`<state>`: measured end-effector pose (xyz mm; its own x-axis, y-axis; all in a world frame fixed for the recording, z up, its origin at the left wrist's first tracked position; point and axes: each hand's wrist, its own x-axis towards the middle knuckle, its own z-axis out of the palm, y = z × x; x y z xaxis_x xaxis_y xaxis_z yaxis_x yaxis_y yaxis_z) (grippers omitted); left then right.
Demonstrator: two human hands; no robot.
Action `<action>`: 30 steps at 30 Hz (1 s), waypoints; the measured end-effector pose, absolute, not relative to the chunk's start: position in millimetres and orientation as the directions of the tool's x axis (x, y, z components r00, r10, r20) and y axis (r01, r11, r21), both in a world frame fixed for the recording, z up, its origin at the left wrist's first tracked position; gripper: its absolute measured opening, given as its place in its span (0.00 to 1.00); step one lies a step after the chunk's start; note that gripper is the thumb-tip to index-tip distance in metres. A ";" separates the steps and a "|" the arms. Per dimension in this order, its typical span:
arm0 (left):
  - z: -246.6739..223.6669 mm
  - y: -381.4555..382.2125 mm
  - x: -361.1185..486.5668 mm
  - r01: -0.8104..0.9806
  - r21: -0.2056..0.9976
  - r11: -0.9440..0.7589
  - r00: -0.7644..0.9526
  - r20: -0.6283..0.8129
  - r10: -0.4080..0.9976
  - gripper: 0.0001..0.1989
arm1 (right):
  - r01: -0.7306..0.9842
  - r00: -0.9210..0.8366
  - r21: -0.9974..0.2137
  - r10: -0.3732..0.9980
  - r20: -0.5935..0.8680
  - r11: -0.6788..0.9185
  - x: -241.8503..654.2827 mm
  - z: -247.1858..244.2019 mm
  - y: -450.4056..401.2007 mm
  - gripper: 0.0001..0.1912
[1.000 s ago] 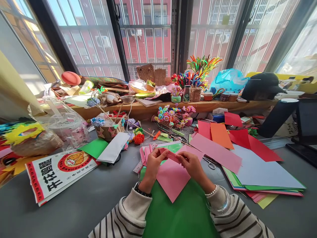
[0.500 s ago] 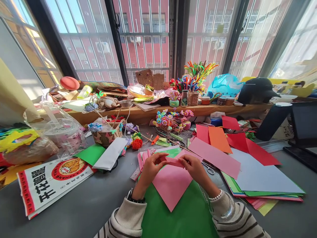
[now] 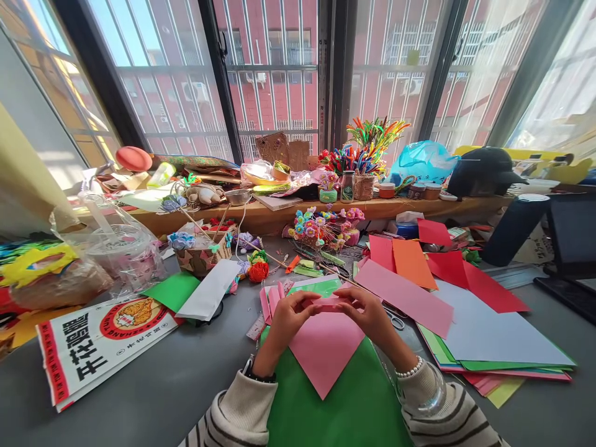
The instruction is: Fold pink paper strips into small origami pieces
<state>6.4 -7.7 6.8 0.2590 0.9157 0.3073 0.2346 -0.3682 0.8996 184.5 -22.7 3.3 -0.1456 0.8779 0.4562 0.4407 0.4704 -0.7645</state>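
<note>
Both hands pinch the upper folded part of a sheet of pink paper [image 3: 326, 360], whose lower corner points toward me. My left hand [image 3: 291, 320] grips the fold from the left, thumb and fingers closed on it. From the right, my right hand [image 3: 367, 313] pinches the same fold, its thumb close to the left one. A green sheet [image 3: 335, 413] lies under the pink paper. Just beyond my left hand stand folded pink paper pieces [image 3: 274, 299]. Beside my right wrist lie scissors [image 3: 395, 320], partly hidden.
On the right lie a pink strip [image 3: 410, 301], an orange sheet [image 3: 413, 264] and a paper stack [image 3: 493, 329]. A printed paper bag [image 3: 102, 347] and a wrapped drink cup [image 3: 121, 251] are left. Craft flowers [image 3: 326, 226] stand at the back, below a crowded sill.
My thumbs and fingertips have come closer together along the pink fold, and both hands have curled in more. The view has shifted very slightly.
</note>
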 end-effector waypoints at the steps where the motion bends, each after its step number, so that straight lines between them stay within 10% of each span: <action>1: 6.4 -7.8 6.7 0.233 0.901 -0.367 0.253 0.308 0.917 0.10 | 0.447 -0.157 -0.750 0.868 0.471 0.488 184.1 3.0 -23.0 0.14; 30: 3.1 -6.9 11.2 0.098 0.956 -0.275 0.271 0.241 0.932 0.11 | 0.314 -0.078 -0.878 0.931 0.356 0.362 175.3 -2.1 -23.9 0.13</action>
<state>11.2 -6.9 3.1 0.2706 0.9321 0.2407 0.0980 -0.2754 0.9563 175.3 -23.9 -2.1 -0.0781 0.9313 0.3558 0.3139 0.3617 -0.8779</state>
